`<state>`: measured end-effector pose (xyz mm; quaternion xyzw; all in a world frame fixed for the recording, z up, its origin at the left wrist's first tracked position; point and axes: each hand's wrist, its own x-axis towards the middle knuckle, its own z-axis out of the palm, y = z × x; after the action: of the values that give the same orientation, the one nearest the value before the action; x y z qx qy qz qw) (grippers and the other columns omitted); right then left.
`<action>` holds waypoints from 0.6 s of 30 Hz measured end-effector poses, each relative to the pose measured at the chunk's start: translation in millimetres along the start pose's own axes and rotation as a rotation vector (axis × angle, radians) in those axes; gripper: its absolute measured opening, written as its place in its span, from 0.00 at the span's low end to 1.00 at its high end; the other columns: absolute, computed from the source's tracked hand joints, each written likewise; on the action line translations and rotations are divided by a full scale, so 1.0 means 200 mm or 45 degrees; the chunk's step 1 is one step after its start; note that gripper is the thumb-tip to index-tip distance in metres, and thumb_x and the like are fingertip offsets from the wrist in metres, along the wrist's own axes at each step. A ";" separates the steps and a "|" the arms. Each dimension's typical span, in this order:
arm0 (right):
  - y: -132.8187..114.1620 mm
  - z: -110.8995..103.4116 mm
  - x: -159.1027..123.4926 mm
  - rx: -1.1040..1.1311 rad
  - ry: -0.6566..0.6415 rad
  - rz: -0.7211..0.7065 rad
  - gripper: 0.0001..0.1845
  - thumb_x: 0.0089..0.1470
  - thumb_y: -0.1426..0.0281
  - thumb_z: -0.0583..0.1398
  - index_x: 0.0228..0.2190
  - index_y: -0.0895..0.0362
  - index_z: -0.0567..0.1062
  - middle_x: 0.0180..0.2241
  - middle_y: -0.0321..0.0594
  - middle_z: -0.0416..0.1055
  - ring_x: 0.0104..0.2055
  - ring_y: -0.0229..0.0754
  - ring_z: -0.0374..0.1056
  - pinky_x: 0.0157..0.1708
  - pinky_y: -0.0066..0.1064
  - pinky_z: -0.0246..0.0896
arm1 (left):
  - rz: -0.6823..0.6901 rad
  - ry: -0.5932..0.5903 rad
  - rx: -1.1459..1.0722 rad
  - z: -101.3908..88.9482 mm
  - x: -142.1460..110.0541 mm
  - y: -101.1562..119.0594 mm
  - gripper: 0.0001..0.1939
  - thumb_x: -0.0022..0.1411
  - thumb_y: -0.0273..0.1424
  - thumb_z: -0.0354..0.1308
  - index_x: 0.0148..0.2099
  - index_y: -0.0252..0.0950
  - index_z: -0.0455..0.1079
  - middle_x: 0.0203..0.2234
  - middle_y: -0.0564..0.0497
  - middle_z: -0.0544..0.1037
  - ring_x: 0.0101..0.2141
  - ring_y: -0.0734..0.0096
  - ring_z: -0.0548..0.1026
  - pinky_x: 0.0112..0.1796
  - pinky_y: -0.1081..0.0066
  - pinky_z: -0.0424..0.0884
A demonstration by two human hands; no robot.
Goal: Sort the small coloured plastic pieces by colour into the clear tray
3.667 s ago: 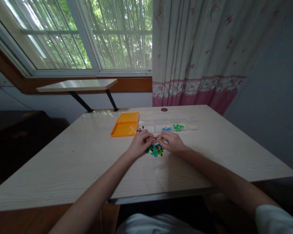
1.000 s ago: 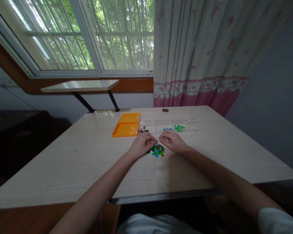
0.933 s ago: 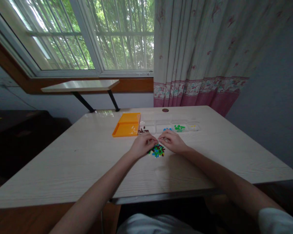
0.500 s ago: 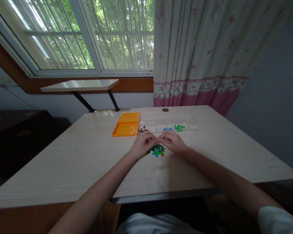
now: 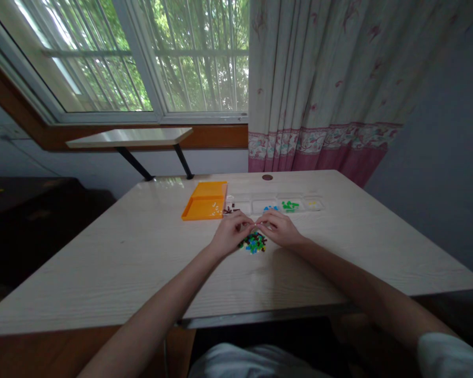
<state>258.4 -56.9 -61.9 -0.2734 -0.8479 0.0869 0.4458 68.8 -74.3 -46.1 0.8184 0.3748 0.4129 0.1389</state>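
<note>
A small heap of mixed coloured beads [image 5: 253,243] lies on the pale wooden table [image 5: 142,262]. My left hand [image 5: 229,232] rests at the heap's left edge, fingers curled in a pinch. My right hand [image 5: 279,229] sits at the heap's right edge, fingers also pinched. The fingertips of both hands nearly meet just above the heap; what they pinch is too small to make out. Beyond the hands stands a clear compartment tray [image 5: 278,205] with brown, blue, green and yellow beads in separate sections.
An orange lid [image 5: 205,201] with a few pale beads lies left of the clear tray. A cable hole [image 5: 267,177] marks the table's far edge. A narrow shelf [image 5: 128,137] juts under the window; a curtain [image 5: 323,84] hangs at the back right.
Both hands stay at the bead heap with only slight finger shifts. The view has barely drifted.
</note>
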 end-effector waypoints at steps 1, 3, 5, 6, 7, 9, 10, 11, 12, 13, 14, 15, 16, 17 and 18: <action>0.00 0.00 0.00 0.002 0.002 -0.001 0.05 0.53 0.70 0.57 0.31 0.56 0.73 0.29 0.39 0.68 0.32 0.37 0.66 0.33 0.27 0.61 | 0.002 -0.002 0.002 0.00 0.00 0.00 0.07 0.57 0.31 0.55 0.33 0.33 0.72 0.25 0.51 0.70 0.25 0.77 0.65 0.25 0.77 0.61; 0.00 0.00 0.00 -0.007 0.005 -0.002 0.04 0.53 0.70 0.57 0.31 0.56 0.73 0.29 0.39 0.68 0.32 0.37 0.66 0.33 0.27 0.61 | 0.011 -0.006 0.001 0.00 0.00 0.00 0.07 0.57 0.31 0.55 0.33 0.33 0.72 0.25 0.51 0.70 0.25 0.77 0.65 0.25 0.77 0.61; 0.00 0.00 0.00 -0.027 0.011 -0.004 0.04 0.52 0.70 0.58 0.31 0.56 0.73 0.28 0.39 0.68 0.33 0.37 0.66 0.34 0.28 0.61 | 0.023 -0.008 -0.005 0.00 0.00 0.00 0.07 0.57 0.31 0.55 0.33 0.33 0.72 0.24 0.51 0.70 0.25 0.77 0.65 0.25 0.77 0.61; 0.00 0.00 0.00 -0.037 0.014 -0.007 0.04 0.52 0.70 0.58 0.30 0.56 0.73 0.28 0.38 0.68 0.32 0.37 0.66 0.34 0.27 0.61 | 0.026 -0.006 -0.007 0.00 0.00 0.00 0.07 0.57 0.31 0.55 0.33 0.33 0.72 0.24 0.51 0.70 0.25 0.77 0.65 0.25 0.77 0.61; 0.00 0.00 0.00 -0.048 0.014 -0.010 0.04 0.52 0.70 0.58 0.30 0.56 0.72 0.28 0.38 0.68 0.32 0.37 0.66 0.33 0.27 0.61 | 0.027 -0.004 -0.009 0.00 0.00 0.00 0.07 0.57 0.32 0.55 0.33 0.33 0.72 0.25 0.51 0.69 0.25 0.77 0.66 0.25 0.77 0.61; 0.00 0.00 0.00 -0.070 0.006 -0.018 0.04 0.52 0.70 0.57 0.30 0.57 0.72 0.28 0.38 0.68 0.31 0.36 0.66 0.33 0.27 0.60 | 0.027 0.000 -0.006 0.01 0.00 0.00 0.07 0.57 0.32 0.55 0.33 0.33 0.72 0.25 0.51 0.69 0.25 0.77 0.66 0.25 0.77 0.61; 0.00 0.00 0.00 -0.080 -0.002 -0.023 0.04 0.52 0.70 0.57 0.30 0.57 0.72 0.28 0.38 0.68 0.31 0.36 0.66 0.32 0.27 0.60 | 0.027 0.000 -0.001 0.01 0.00 0.00 0.07 0.57 0.32 0.55 0.33 0.33 0.71 0.25 0.51 0.69 0.25 0.77 0.66 0.25 0.77 0.61; -0.01 0.00 0.00 -0.087 -0.012 -0.026 0.04 0.52 0.70 0.57 0.30 0.57 0.72 0.28 0.39 0.68 0.30 0.36 0.65 0.32 0.26 0.60 | 0.029 -0.001 0.004 0.01 -0.01 -0.01 0.07 0.57 0.32 0.55 0.33 0.34 0.71 0.25 0.51 0.69 0.25 0.78 0.66 0.25 0.77 0.62; -0.01 -0.01 0.00 -0.091 -0.022 -0.028 0.05 0.53 0.70 0.56 0.30 0.57 0.72 0.28 0.39 0.68 0.30 0.36 0.65 0.31 0.26 0.60 | 0.033 -0.002 0.010 0.01 -0.01 -0.01 0.07 0.57 0.32 0.55 0.33 0.34 0.71 0.26 0.51 0.69 0.25 0.78 0.66 0.25 0.77 0.62; -0.01 -0.01 0.00 -0.093 -0.032 -0.029 0.05 0.53 0.70 0.56 0.30 0.57 0.72 0.28 0.39 0.69 0.30 0.36 0.65 0.31 0.26 0.60 | 0.037 -0.002 0.018 0.01 -0.01 -0.01 0.07 0.57 0.31 0.55 0.33 0.34 0.71 0.26 0.51 0.69 0.25 0.78 0.66 0.25 0.77 0.62; -0.01 -0.01 0.00 -0.092 -0.041 -0.029 0.05 0.53 0.70 0.56 0.30 0.57 0.72 0.28 0.39 0.69 0.30 0.36 0.65 0.31 0.26 0.60 | 0.042 -0.001 0.026 0.01 -0.01 -0.01 0.07 0.57 0.31 0.55 0.34 0.34 0.71 0.26 0.51 0.69 0.25 0.78 0.66 0.25 0.77 0.62; -0.02 -0.01 0.00 -0.091 -0.047 -0.026 0.05 0.53 0.70 0.56 0.30 0.57 0.72 0.29 0.39 0.69 0.30 0.36 0.65 0.31 0.26 0.60 | 0.049 0.002 0.035 0.01 -0.01 -0.01 0.07 0.57 0.31 0.54 0.34 0.34 0.71 0.26 0.51 0.69 0.25 0.77 0.66 0.26 0.77 0.62; -0.02 -0.01 0.00 -0.090 -0.051 -0.022 0.05 0.53 0.70 0.56 0.30 0.57 0.71 0.29 0.39 0.69 0.30 0.36 0.65 0.31 0.26 0.60 | 0.057 0.008 0.046 0.01 -0.01 -0.01 0.07 0.57 0.31 0.54 0.34 0.34 0.71 0.26 0.51 0.69 0.26 0.77 0.66 0.26 0.77 0.62; -0.02 -0.01 0.00 -0.090 -0.051 -0.018 0.05 0.53 0.70 0.56 0.30 0.57 0.71 0.29 0.39 0.69 0.30 0.36 0.66 0.32 0.27 0.60 | 0.065 0.014 0.058 0.01 -0.02 0.00 0.07 0.57 0.31 0.54 0.34 0.34 0.71 0.26 0.51 0.69 0.26 0.77 0.66 0.26 0.77 0.63; -0.03 -0.01 0.00 -0.090 -0.048 -0.014 0.05 0.53 0.70 0.55 0.30 0.57 0.71 0.29 0.39 0.69 0.31 0.36 0.66 0.32 0.27 0.60 | 0.075 0.022 0.071 0.01 -0.02 0.00 0.07 0.57 0.31 0.54 0.34 0.34 0.71 0.26 0.51 0.69 0.26 0.76 0.66 0.27 0.76 0.63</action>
<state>258.0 -61.3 -58.7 -0.2826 -0.8601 0.0595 0.4204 68.9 -76.8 -48.5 0.8291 0.3629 0.4133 0.1006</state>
